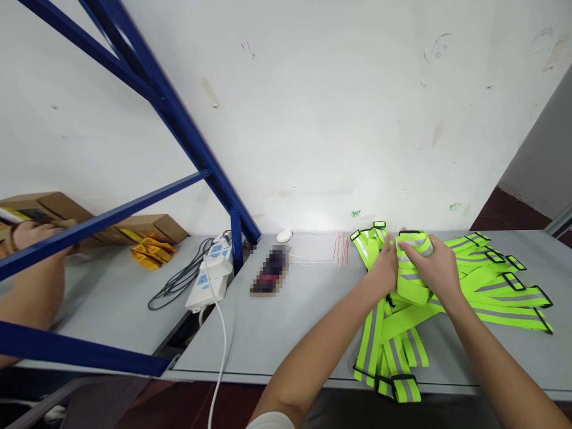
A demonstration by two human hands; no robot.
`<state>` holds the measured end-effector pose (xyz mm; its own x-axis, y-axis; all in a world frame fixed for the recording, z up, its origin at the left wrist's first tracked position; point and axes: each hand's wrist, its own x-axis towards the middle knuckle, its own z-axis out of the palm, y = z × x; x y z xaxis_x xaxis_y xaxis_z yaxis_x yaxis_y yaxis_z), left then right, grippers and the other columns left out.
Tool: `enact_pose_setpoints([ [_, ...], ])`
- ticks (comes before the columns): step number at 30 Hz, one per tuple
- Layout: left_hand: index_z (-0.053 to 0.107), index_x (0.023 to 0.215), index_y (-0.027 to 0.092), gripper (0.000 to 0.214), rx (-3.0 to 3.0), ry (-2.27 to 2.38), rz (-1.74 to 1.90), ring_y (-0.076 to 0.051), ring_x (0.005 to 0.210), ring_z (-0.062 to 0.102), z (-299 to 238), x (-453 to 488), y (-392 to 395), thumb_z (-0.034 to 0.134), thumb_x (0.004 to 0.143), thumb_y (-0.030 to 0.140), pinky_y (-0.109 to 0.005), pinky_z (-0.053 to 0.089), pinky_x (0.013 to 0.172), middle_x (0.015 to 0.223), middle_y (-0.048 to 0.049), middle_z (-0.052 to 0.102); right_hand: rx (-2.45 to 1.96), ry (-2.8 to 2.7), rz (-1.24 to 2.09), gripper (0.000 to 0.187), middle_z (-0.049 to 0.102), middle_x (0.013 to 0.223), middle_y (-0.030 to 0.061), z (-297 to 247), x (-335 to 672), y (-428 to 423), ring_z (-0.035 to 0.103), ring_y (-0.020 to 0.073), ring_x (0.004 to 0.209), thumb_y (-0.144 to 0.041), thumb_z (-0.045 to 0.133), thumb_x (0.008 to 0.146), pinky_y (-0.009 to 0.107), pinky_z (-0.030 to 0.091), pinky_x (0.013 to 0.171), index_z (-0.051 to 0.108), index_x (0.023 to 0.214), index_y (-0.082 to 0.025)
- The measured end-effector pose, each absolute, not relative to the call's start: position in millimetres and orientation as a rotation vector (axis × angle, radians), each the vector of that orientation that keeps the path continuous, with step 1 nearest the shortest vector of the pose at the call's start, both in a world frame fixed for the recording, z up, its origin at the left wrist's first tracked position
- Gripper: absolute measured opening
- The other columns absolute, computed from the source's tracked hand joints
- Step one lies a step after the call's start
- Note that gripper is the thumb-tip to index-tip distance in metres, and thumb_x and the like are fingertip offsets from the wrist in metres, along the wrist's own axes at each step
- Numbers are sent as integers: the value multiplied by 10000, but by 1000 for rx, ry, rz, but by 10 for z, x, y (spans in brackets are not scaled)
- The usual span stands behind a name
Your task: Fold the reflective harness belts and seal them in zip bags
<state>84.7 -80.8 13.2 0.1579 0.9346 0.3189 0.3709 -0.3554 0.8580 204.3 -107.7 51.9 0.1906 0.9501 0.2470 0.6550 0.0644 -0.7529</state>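
A heap of neon yellow reflective straps (pixel 487 286) with grey stripes and black edging lies on the grey table (pixel 286 322) at the right. My left hand (pixel 385 267) and my right hand (pixel 432 266) are both closed on a folded bundle of these straps (pixel 413 280) at the heap's middle. The left hand grips its left side, the right hand covers its top right. More straps (pixel 388 357) hang toward the table's front edge.
Clear plastic bags with red strips (pixel 330 251) lie left of the straps, with a white oval object (pixel 284 236) and a blurred dark object (pixel 270 273). White power strips (pixel 210 277) with cables sit by a blue rack post (pixel 235 238). Another person's hand (pixel 27 235) holds something at far left near cardboard boxes (pixel 152 226).
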Motion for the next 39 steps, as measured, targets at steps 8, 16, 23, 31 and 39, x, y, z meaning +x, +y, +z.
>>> enact_pose_setpoints([
  [8, 541, 1268, 175, 400, 1568, 1295, 1082, -227, 1139, 611, 188, 319, -1035, 338, 958, 324, -420, 481, 986, 1279, -114, 613, -1634, -1468, 612, 422, 669, 691, 53, 212, 1956, -957, 561, 199, 586, -628, 631, 707, 277, 367, 514, 594, 753, -210],
  [16, 531, 1294, 225, 623, 837, 1056, 1298, -298, 1383, 342, 32, 690, -1258, 587, 798, 598, -381, 344, 1100, 1462, -92, 439, -1461, -1800, 669, 411, 482, 511, -36, 263, 1776, -981, 442, 161, 466, -603, 414, 883, 267, 302, 477, 506, 777, -217],
  [23, 609, 1134, 200, 456, 614, 841, 1496, -242, 1149, 590, 88, 724, -1194, 697, 769, 459, -353, 434, 996, 1149, -81, 685, -1480, -2104, 137, 450, 588, 818, 84, 297, 1589, -953, 542, 233, 768, -426, 180, 987, 352, 383, 709, 542, 861, -191],
  [31, 662, 1026, 157, 450, 441, 891, 1470, -258, 958, 678, 79, 622, -1171, 735, 718, 477, -365, 518, 866, 905, -86, 734, -1109, -2184, 322, 417, 458, 1374, 101, 288, 1761, -736, 342, 264, 1308, -442, 288, 980, 474, 236, 1079, 453, 1299, -231],
  [39, 640, 1077, 170, 479, 352, 906, 1423, -244, 896, 699, 122, 600, -1166, 691, 749, 516, -342, 555, 810, 936, -89, 730, -1027, -2256, 748, 926, 389, 1424, 136, 212, 2008, -769, 361, 324, 1311, -610, 702, 685, 483, 336, 1043, 285, 1430, -250],
])
